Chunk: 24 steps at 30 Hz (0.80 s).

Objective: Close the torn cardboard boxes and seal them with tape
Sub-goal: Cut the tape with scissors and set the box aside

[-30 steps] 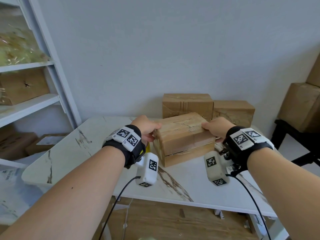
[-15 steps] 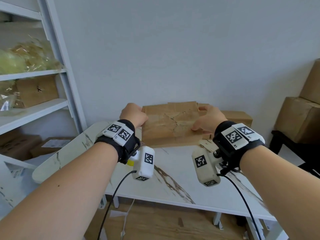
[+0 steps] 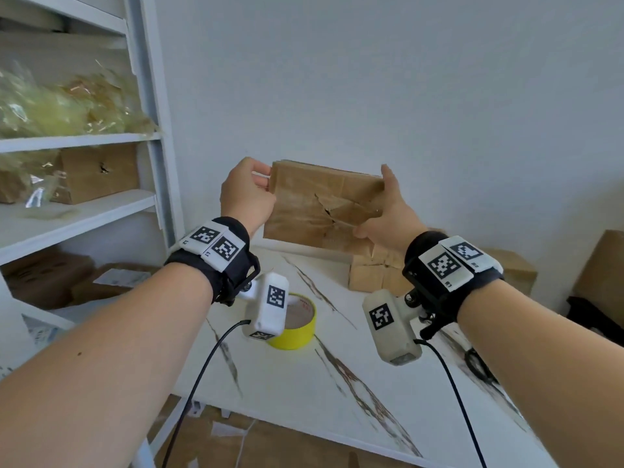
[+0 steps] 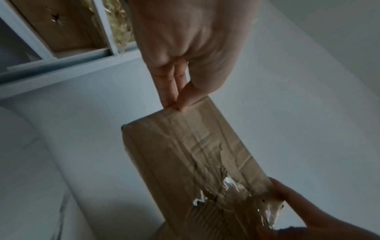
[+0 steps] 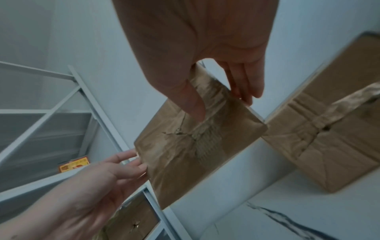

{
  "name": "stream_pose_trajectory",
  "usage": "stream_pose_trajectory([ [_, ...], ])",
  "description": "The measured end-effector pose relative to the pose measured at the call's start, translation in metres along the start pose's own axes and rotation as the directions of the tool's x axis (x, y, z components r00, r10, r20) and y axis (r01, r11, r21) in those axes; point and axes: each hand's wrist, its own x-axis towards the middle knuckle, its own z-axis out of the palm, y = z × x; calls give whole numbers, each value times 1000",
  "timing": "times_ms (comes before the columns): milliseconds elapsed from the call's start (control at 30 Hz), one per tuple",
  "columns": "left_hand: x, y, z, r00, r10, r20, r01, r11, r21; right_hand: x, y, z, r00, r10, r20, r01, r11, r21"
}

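Both hands have lifted the torn box (image 3: pixel 320 204) off the surface (image 3: pixel 304 383); a second ago it sat there, and now it is up in the air in front of the wall, tipped so its torn face looks at the person. The left hand (image 3: pixel 244 197) holds the left edge, thumb and fingers (image 4: pixel 170 91) pinching it. The right hand (image 3: pixel 388 214) holds the right edge, thumb on the front and fingers (image 5: pixel 246 84) behind. The tear has a shiny bit, maybe old tape, but that view is dark. A yellow tape roll (image 3: pixel 297 322) lies on the surface under the left wrist. More boxes (image 3: pixel 371 271) stand behind, by the wall.
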Motion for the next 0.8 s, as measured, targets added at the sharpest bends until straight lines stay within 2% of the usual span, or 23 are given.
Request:
stream_pose_trajectory([
  [133, 21, -35, 10, 998, -56, -3, 56, 998, 34, 28, 3, 20, 999, -16, -35, 18, 998, 56],
  [267, 41, -64, 17, 995, -79, -62, 80, 997, 21, 52, 2, 39, 999, -40, -23, 42, 995, 90],
  [500, 71, -91, 20, 987, -63, -150, 63, 998, -4, 84, -2, 62, 996, -82, -30, 84, 993, 81],
  [667, 68, -124, 40, 992, -125, -27, 127, 987, 100, 96, 23, 74, 1000, -21, 11, 21, 998, -57],
  [800, 65, -150, 52, 986, -156, 53, 142, 968, 206, 102, 36, 77, 997, -10, 82, 28, 975, -220],
])
